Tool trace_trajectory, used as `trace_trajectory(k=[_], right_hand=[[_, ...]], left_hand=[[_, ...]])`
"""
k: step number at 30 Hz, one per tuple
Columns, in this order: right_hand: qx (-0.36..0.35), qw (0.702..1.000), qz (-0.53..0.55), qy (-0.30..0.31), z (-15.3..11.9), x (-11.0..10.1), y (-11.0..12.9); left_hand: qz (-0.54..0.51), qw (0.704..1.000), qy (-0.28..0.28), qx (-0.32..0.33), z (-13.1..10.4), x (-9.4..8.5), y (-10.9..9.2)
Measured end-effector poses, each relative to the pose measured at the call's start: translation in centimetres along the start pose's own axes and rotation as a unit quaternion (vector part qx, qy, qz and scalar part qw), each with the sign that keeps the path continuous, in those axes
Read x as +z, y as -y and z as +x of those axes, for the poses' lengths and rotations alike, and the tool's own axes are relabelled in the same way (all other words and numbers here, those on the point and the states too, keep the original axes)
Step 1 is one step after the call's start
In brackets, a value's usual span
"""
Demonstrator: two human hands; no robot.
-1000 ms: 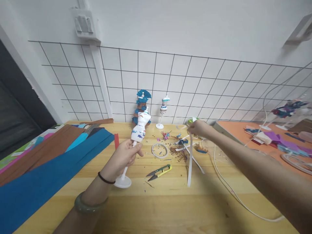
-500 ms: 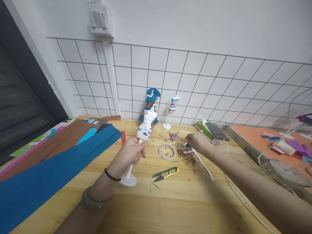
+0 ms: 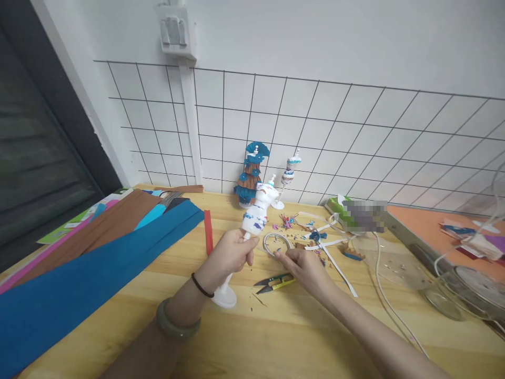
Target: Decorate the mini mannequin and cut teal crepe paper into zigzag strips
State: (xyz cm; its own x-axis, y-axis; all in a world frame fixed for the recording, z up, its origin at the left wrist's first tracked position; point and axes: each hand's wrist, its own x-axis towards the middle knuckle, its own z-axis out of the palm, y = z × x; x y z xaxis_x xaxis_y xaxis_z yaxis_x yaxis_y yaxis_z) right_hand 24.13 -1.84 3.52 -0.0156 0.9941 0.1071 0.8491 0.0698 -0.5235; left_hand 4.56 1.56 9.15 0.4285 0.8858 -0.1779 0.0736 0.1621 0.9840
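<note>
Left hand [image 3: 232, 255] gripping white mannequin [image 3: 258, 210] by its stem, right hand [image 3: 305, 266] (grip unclear) at white ring [image 3: 264, 245], snips [image 3: 272, 284] nearby

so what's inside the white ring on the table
Small scraps, some of them blue, lie inside the ring on the wood. The right hand covers its near right edge, so anything under the fingers can't be seen.

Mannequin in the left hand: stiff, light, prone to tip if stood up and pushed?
The mannequin is probably stiff: its stem looks straight in the left hand. Likely light, judging by its plastic look and one-handed hold. Pushed high up, it could well tip, with a broad torso on a thin stem over a round base.
</note>
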Motion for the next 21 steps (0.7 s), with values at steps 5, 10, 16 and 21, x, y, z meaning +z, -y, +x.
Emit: trace_trajectory(k=[5,10,16,21], right_hand=[[0.015,0.989,0.149,-0.02,-3.6,0.4,-0.1],[0.017,0.971,0.224,-0.078,-5.4,1.8,-0.8],[0.002,0.957,0.258,-0.131,-5.8,2.2,-0.8],[0.017,0.94,0.298,-0.164,-6.2,1.2,1.0]], left_hand=[[-0.027,0.995,0.089,-0.028,-0.1,1.9,1.0],[-0.024,0.997,0.077,0.012,0.1,2.4,1.8],[-0.021,0.998,0.054,0.033,0.4,2.3,2.6],[-0.053,0.993,0.108,-0.018,0.2,3.9,3.5]])
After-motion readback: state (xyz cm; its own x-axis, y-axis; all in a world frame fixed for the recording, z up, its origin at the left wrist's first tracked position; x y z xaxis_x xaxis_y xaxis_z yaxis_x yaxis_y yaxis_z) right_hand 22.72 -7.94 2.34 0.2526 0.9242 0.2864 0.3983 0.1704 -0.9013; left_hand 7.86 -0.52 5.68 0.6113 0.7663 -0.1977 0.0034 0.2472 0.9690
